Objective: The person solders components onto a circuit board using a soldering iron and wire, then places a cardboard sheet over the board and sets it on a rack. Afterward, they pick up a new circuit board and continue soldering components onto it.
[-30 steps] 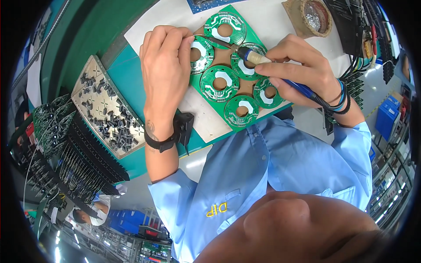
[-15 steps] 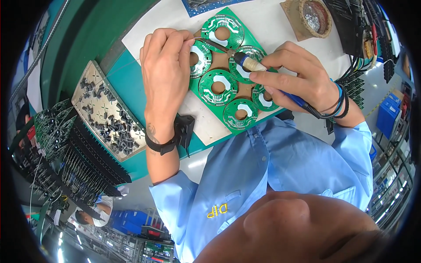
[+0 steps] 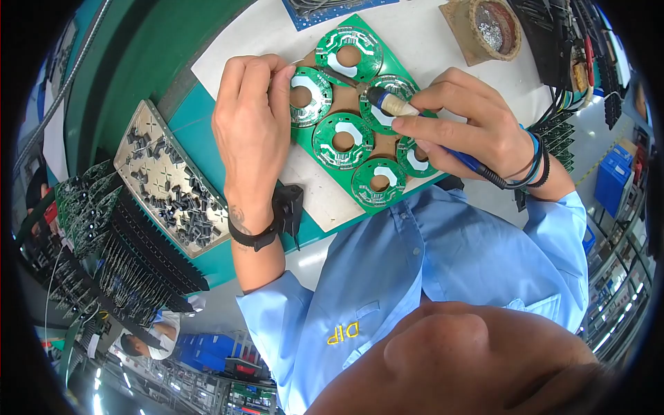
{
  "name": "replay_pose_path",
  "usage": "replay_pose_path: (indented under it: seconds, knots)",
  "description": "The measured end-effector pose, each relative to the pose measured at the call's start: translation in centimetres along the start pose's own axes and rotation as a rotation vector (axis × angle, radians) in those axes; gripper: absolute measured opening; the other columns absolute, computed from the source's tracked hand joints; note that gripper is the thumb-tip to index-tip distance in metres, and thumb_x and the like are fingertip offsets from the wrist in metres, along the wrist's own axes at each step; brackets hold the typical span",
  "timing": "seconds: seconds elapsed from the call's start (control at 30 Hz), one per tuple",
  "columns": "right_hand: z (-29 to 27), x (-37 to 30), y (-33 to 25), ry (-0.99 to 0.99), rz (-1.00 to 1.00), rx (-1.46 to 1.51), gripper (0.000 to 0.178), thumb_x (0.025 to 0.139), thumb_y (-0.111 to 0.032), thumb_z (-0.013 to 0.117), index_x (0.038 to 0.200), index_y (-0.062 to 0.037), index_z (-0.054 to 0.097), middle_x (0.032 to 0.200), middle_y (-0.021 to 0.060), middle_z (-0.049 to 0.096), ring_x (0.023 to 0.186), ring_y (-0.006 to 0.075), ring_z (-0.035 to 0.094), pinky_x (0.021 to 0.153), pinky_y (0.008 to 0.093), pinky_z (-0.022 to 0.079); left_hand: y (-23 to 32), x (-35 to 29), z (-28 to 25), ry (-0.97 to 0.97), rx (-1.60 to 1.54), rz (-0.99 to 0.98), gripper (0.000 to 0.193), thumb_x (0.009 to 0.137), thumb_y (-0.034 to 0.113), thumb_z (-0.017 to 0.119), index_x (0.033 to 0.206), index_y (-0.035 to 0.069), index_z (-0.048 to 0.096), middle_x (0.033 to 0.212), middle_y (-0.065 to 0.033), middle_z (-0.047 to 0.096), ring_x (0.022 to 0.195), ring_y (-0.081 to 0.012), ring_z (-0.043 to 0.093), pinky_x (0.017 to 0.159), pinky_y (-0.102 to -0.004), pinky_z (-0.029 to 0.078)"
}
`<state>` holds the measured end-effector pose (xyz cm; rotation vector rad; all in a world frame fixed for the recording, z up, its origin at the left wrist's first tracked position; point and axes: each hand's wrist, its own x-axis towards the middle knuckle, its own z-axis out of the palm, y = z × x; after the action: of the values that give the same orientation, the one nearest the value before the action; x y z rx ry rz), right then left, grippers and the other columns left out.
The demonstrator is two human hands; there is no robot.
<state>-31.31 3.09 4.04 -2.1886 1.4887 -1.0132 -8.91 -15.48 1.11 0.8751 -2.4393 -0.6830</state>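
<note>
My right hand (image 3: 477,128) grips a soldering iron (image 3: 393,104) with a cream and blue handle. Its dark metal barrel slants left across a green circuit board panel (image 3: 328,153), with the tip by the gap between the two upper left round boards. Each round board has a hole at its centre and white patches. At the panel's upper left edge, the fingers of my left hand (image 3: 252,131) are pinched together on a thin solder wire, mostly hidden by the fingertips. The panel lies tilted on a white sheet (image 3: 238,41).
On the left stands a shallow tray (image 3: 131,160) with several small black components (image 3: 190,214). A round pot of shiny metal (image 3: 494,28) sits at the back right. Upright circuit boards (image 3: 138,277) line the lower left, and a person (image 3: 155,339) is farther off.
My left hand has drawn back a little to the left, taking the solder wire away from the iron's tip. The iron and my right hand have hardly moved.
</note>
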Motion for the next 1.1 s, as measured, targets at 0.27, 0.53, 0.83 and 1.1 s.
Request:
replay_pose_path:
  seconds: [0.27, 0.53, 0.83, 1.1]
  knots:
    - [-2.0, -0.9, -1.7, 0.015, 0.061, -0.026, 0.040, 0.075, 0.001, 0.081, 0.115, -0.0022, 0.078, 0.105, 0.0148, 0.070, 0.080, 0.0280, 0.065, 0.071, 0.0385, 0.055, 0.1, 0.0, -0.1, -0.011, -0.006, -0.002, 0.013, 0.097, 0.009, 0.076, 0.100, -0.001, 0.069, 0.098, -0.0149, 0.066, 0.083, -0.0348, 0.068, 0.072, -0.0435, 0.055]
    - [-1.1, -10.2, -2.0, 0.543, 0.471, -0.005, 0.033, 0.098, -0.008, 0.061, 0.126, 0.0076, 0.069, 0.111, 0.0202, 0.074, 0.090, 0.0248, 0.068, 0.083, 0.0369, 0.055, 0.0, 0.0, -0.1, -0.001, -0.053, 0.014, 0.008, 0.099, 0.006, 0.070, 0.101, -0.001, 0.069, 0.097, -0.0155, 0.066, 0.081, -0.0373, 0.066, 0.072, -0.0464, 0.054]
    - [-2.1, -8.0, -1.6, 0.559, 0.394, 0.118, 0.035, 0.104, -0.015, 0.058, 0.128, 0.0073, 0.070, 0.107, 0.0169, 0.074, 0.091, 0.0222, 0.068, 0.084, 0.0328, 0.052, -0.7, 0.1, 0.1, 0.064, 0.097, 0.226, 0.005, 0.095, 0.005, 0.073, 0.098, 0.001, 0.072, 0.094, -0.0110, 0.067, 0.088, -0.0331, 0.064, 0.080, -0.0441, 0.053]
    - [-1.9, -1.8, -0.9, 0.066, 0.434, 0.214, 0.038, 0.105, -0.019, 0.062, 0.130, 0.0091, 0.070, 0.103, 0.0188, 0.074, 0.092, 0.0250, 0.070, 0.084, 0.0337, 0.053, -0.4, 0.1, 0.7, 0.072, 0.004, 0.193, 0.006, 0.092, 0.005, 0.076, 0.096, 0.002, 0.075, 0.093, -0.0102, 0.067, 0.089, -0.0322, 0.063, 0.080, -0.0440, 0.052]
